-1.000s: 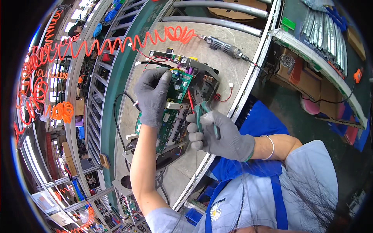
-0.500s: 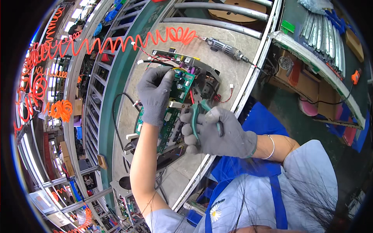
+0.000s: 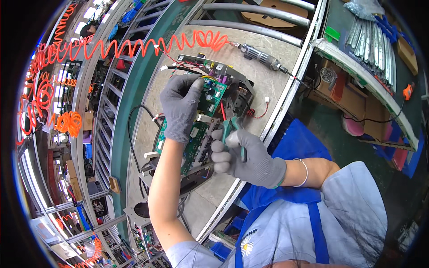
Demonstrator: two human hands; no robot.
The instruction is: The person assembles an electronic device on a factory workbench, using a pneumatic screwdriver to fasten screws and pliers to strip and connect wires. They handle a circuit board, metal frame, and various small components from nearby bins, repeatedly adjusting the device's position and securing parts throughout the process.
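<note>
My left hand (image 3: pixel 181 107), in a grey glove, is closed in a pinch over the upper part of a green circuit board (image 3: pixel 208 102). A yellow wire (image 3: pixel 208 77) shows right at its thumb tip; what the fingertips hold is hidden. My right hand (image 3: pixel 252 161), also gloved, is wrapped round green-handled pliers (image 3: pixel 235 123). Their dark jaws point into the open metal-framed unit (image 3: pixel 241 85), beside the board and a red wire (image 3: pixel 223 110). I cannot tell whether the jaws touch anything. A second green board (image 3: pixel 193 138) lies below, partly behind my left forearm.
An electric screwdriver (image 3: pixel 259 56) lies beyond the unit, under a coiled orange air hose (image 3: pixel 178 43). Loose connector wires (image 3: pixel 263 109) stick out at the right. Metal rollers (image 3: pixel 250 27) border the worktop at the far side. Metal strips (image 3: pixel 371 47) lie on the right-hand bench.
The pliers' handles are closer together, and my right hand has turned slightly with them. My left hand keeps its pinch; the whole scene has shifted only a little.
</note>
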